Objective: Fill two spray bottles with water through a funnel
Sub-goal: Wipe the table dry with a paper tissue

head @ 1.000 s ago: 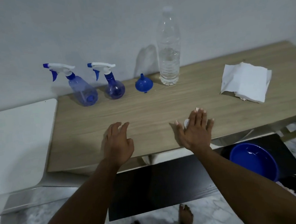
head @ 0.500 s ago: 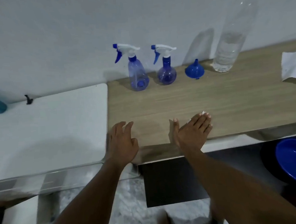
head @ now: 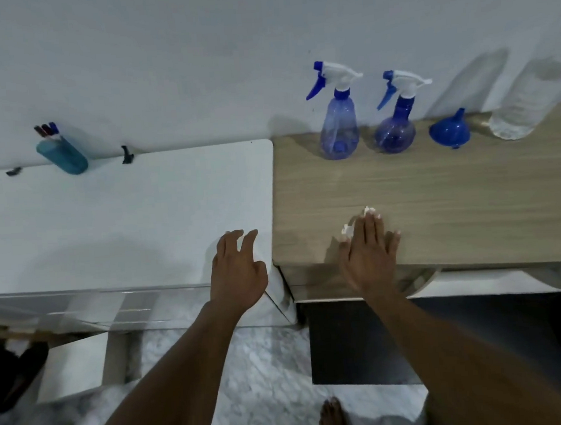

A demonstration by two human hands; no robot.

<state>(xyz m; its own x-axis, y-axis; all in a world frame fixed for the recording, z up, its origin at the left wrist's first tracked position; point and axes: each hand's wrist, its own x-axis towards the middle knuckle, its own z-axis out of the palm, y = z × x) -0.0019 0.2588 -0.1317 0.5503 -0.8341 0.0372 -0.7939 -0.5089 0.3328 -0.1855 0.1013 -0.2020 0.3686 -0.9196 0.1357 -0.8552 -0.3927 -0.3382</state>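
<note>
Status: filling not begun. Both trigger heads are on, funnel not in use.

L hand [head: 238, 268]: grip loose, fingers half-curled, holds nothing. It hovers over the near corner of the white top [head: 123, 216], just L of the seam.

R hand [head: 370, 256]: grip flat, fingers straight, palm down on the near edge of the wood counter [head: 454, 197]. A white scrap [head: 346, 230], prob. tissue, shows from under the fingers.

Task items stand in a row at the back of the counter, against the wall [head: 195, 52], well apart from both hands:
- tall spray bottle [head: 338, 125], upright, straight ahead of R hand
- round spray bottle [head: 395, 128], upright, just R of it
- funnel [head: 450, 130], mouth down, spout up
- water bottle [head: 527, 102], part full, furthest R; top out of view

Key relation: all items lie fwd of the R hand, long axes vertical, triggers pointing L. R hand is nearer to each. The L hand would reach diagonally across the seam.

Judgement: next move is a fwd reach to a spray bottle to unscrew its head. R hand should shed the scrap first.

Other: teal cup [head: 62, 154] w/ pens on the white top.
</note>
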